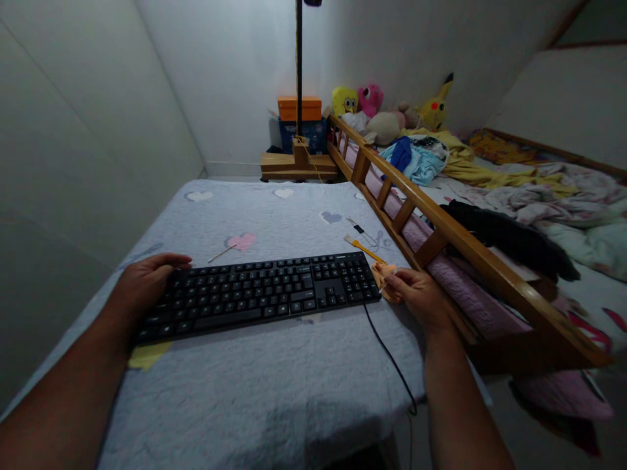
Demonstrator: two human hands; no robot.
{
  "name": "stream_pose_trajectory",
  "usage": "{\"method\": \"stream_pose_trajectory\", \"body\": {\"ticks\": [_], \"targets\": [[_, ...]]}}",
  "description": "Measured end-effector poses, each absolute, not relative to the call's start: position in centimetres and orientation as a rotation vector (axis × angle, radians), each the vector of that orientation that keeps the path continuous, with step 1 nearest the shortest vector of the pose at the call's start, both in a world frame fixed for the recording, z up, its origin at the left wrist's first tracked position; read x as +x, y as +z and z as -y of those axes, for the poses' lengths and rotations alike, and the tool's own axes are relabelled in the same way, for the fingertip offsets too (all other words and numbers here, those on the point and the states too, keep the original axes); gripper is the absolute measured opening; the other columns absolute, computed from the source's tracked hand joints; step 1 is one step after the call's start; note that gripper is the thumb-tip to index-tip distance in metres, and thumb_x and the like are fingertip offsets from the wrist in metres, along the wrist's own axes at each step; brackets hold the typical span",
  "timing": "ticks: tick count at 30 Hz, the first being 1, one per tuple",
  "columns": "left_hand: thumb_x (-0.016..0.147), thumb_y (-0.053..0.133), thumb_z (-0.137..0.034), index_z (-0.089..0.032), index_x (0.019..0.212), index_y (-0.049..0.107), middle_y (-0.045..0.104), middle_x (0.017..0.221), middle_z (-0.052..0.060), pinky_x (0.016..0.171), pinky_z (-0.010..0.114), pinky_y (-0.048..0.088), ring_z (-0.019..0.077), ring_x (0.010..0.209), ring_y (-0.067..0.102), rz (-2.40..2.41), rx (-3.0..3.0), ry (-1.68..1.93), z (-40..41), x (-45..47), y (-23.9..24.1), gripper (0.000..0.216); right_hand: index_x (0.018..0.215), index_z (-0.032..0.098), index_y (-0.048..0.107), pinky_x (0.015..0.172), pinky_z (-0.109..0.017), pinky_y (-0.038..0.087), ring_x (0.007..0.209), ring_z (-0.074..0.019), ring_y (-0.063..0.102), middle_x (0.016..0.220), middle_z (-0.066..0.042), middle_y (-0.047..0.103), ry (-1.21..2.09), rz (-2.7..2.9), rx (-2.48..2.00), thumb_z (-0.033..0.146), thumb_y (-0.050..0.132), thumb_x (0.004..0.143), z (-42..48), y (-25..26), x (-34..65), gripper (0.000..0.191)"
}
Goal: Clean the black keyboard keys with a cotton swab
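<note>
A black keyboard [274,290] lies on the pale bedspread in front of me, number pad to the right. My left hand [147,281] grips its left end, with fingers along the far corner. In my right hand [414,294], just past the right end, a cotton swab [381,291] is pinched between thumb and fingers, white tip toward the keys. Below those fingers is a crumpled orange cloth [390,295]. Beyond the keyboard are a brush [365,249] with a yellow handle, a thin metal tool with a black band [359,229], and another cotton swab [222,253].
The keyboard's cable [389,356] runs over the bedspread [255,391] and off its near edge. A wooden rail [421,202] borders the right side, with bedding and plush toys [345,101] beyond. At the back stand a black pole [299,72] on a wooden base and an orange box [308,108].
</note>
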State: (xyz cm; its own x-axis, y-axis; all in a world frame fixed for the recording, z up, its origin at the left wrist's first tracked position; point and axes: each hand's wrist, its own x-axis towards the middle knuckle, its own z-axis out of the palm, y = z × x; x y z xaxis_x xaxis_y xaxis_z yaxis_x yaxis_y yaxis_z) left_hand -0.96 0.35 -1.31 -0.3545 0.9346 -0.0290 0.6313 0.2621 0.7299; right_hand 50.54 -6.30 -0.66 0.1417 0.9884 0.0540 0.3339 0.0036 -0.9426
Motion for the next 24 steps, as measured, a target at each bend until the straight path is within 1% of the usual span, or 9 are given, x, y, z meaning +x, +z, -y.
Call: {"method": "stream_pose_trajectory", "body": {"ticks": [3,6,10,13,15,18,24], "targets": [[0.063,0.052,-0.033,-0.020,0.094,0.074,0.078,0.103,0.008,0.103,0.048,0.050,0.0326,0.104,0.069,-2.070,1.414,0.881,-0.48,-1.18,-1.57,0.041,0.074,0.018,0.077,0.066,-0.029,0.051,0.075,-0.0195,0.066,0.080,-0.007,0.073,0.867,1.331,-1.478,0.056,0.076,0.078,6.08,-0.90,50.45,0.038],[0.063,0.052,-0.033,-0.020,0.094,0.074,0.079,0.101,0.008,0.103,0.048,0.050,0.0326,0.103,0.070,-2.064,1.399,0.887,-0.49,-1.21,-1.54,0.041,0.081,0.020,0.081,0.080,-0.035,0.055,0.090,-0.0254,0.071,0.093,-0.009,0.078,0.846,1.322,-1.457,0.054,0.077,0.078,5.90,-1.15,50.37,0.034],[0.062,0.052,-0.033,-0.020,0.093,0.074,0.079,0.101,0.008,0.103,0.049,0.050,0.0327,0.104,0.070,-2.058,1.394,0.896,-0.36,-1.15,-1.37,0.041,0.087,0.022,0.082,0.094,-0.042,0.055,0.105,-0.0295,0.072,0.106,-0.010,0.080,0.852,1.313,-1.418,0.052,0.078,0.078,5.79,-1.45,50.36,0.032],[0.062,0.052,-0.033,-0.020,0.092,0.075,0.079,0.102,0.007,0.103,0.048,0.050,0.0325,0.104,0.070,-2.066,1.405,0.902,-0.30,-1.15,-1.37,0.039,0.089,0.022,0.082,0.101,-0.045,0.052,0.111,-0.0306,0.071,0.111,-0.010,0.079,0.850,1.321,-1.402,0.052,0.078,0.079,5.70,-1.65,50.50,0.032],[0.062,0.052,-0.033,-0.021,0.092,0.075,0.079,0.101,0.007,0.103,0.048,0.050,0.0325,0.104,0.070,-2.069,1.411,0.901,-0.28,-1.13,-1.38,0.039,0.090,0.022,0.082,0.102,-0.045,0.052,0.112,-0.0309,0.070,0.111,-0.011,0.079,0.850,1.340,-1.404,0.052,0.077,0.080,5.68,-1.70,50.61,0.032],[0.062,0.053,-0.033,-0.021,0.092,0.075,0.079,0.102,0.007,0.103,0.049,0.050,0.0329,0.104,0.070,-2.066,1.404,0.901,-0.27,-1.07,-1.37,0.039,0.089,0.022,0.082,0.097,-0.044,0.053,0.107,-0.0303,0.071,0.107,-0.010,0.079,0.849,1.365,-1.416,0.051,0.075,0.081,5.83,-1.54,50.68,0.031],[0.063,0.052,-0.032,-0.020,0.092,0.075,0.079,0.100,0.007,0.102,0.049,0.051,0.0323,0.102,0.071,-2.059,1.415,0.911,-0.45,-1.24,-1.54,0.039,0.083,0.021,0.079,0.078,-0.035,0.052,0.083,-0.0231,0.069,0.090,-0.008,0.077,0.873,1.360,-1.433,0.045,0.072,0.081,6.51,-0.77,50.63,0.025]]}}
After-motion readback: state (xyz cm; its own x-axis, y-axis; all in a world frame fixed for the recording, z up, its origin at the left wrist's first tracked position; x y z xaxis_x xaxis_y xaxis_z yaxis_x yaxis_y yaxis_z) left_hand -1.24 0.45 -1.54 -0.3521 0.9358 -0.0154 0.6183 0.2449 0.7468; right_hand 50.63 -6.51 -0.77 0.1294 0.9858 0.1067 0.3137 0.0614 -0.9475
